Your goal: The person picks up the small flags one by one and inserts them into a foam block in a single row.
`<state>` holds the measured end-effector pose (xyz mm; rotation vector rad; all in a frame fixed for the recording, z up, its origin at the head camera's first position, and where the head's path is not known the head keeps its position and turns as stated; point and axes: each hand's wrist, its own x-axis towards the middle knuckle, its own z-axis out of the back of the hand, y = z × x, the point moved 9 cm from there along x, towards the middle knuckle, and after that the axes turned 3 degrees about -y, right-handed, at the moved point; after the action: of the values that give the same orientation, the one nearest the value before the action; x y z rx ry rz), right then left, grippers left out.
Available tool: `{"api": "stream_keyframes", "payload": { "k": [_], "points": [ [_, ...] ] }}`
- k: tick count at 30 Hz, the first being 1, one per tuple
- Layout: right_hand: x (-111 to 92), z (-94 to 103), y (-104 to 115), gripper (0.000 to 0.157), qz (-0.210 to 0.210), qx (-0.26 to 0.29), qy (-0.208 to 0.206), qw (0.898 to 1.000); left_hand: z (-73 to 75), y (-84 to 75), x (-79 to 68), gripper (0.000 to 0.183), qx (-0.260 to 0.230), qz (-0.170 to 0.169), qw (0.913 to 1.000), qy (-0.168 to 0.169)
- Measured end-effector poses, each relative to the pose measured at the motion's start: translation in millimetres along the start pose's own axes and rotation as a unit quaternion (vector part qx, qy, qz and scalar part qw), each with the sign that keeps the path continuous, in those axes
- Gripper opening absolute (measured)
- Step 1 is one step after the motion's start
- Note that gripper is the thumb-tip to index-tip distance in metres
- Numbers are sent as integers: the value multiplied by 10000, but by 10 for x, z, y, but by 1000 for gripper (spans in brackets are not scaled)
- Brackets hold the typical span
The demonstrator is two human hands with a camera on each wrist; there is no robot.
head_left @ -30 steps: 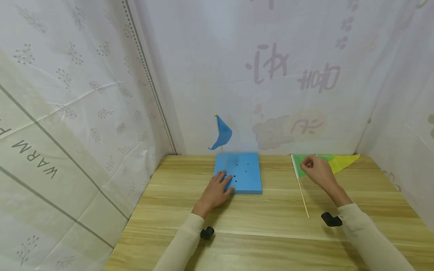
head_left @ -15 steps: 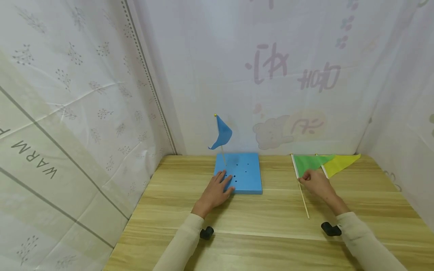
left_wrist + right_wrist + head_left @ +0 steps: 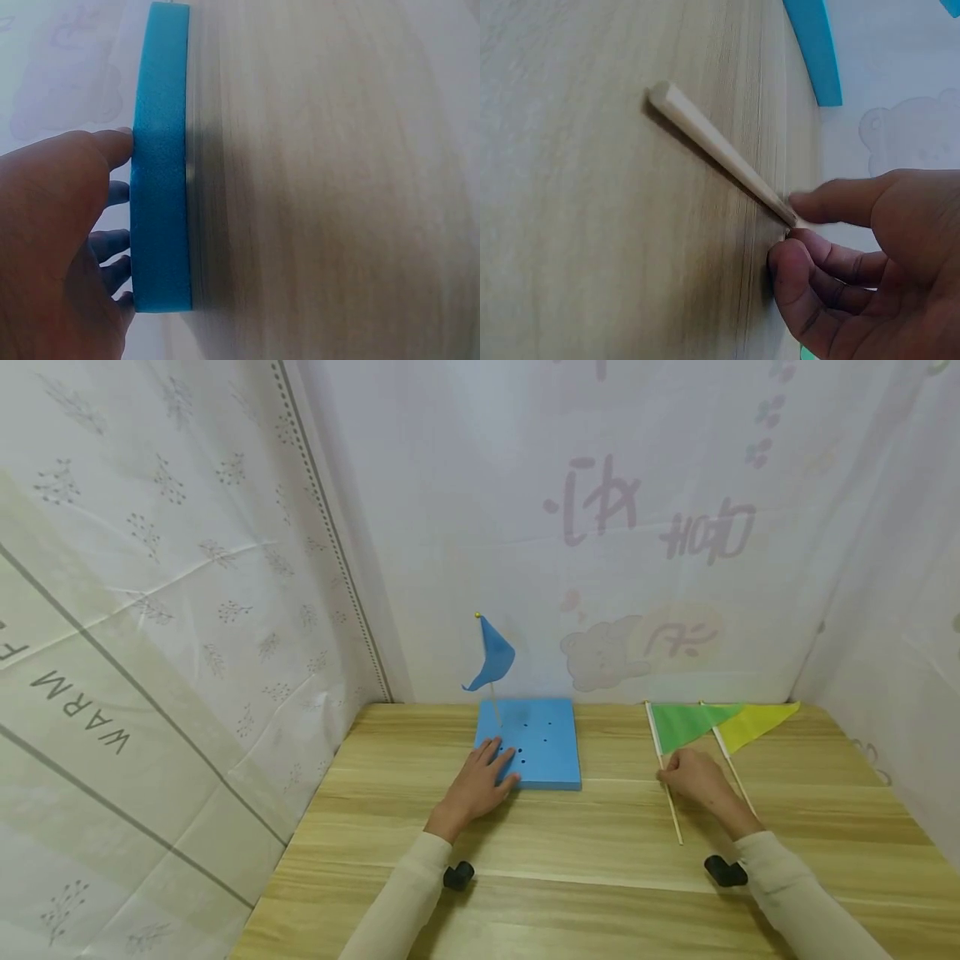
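My left hand (image 3: 476, 783) rests with spread fingers on the front left part of a blue foam board (image 3: 551, 764), whose top has several small holes. In the left wrist view the fingertips touch the top face of the board (image 3: 161, 172). A blue flag (image 3: 495, 652) on a thin stick stands in the board, leaning slightly. On the right, my right hand (image 3: 701, 781) pinches the wooden stick of a green flag (image 3: 682, 722) just below its cloth. The right wrist view has the stick (image 3: 712, 142) between thumb and fingers, its free end close over the table.
A yellow flag (image 3: 753, 727) lies beside the green one, its stick partly behind my right hand and wrist. Printed curtains (image 3: 465, 527) hang behind and to the sides of the wooden table (image 3: 585, 877).
My right hand has come down from over the green flag's cloth toward me and now grips its stick. The left hand and the board have stayed in place.
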<state>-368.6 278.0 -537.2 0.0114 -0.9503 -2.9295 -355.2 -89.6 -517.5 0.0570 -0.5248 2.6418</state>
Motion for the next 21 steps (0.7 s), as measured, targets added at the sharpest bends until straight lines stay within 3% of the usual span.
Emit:
{"api": "stream_keyframes", "payload": {
  "k": [10, 21],
  "points": [
    [220, -106, -322, 41, -51, -183, -89, 9998, -2, -7, 5, 59, -1, 44, 10000, 41],
    [-3, 74, -8, 37, -509, -73, 168, 9985, -9, 9, 17, 59, 115, 47, 9999, 31]
  ]
}}
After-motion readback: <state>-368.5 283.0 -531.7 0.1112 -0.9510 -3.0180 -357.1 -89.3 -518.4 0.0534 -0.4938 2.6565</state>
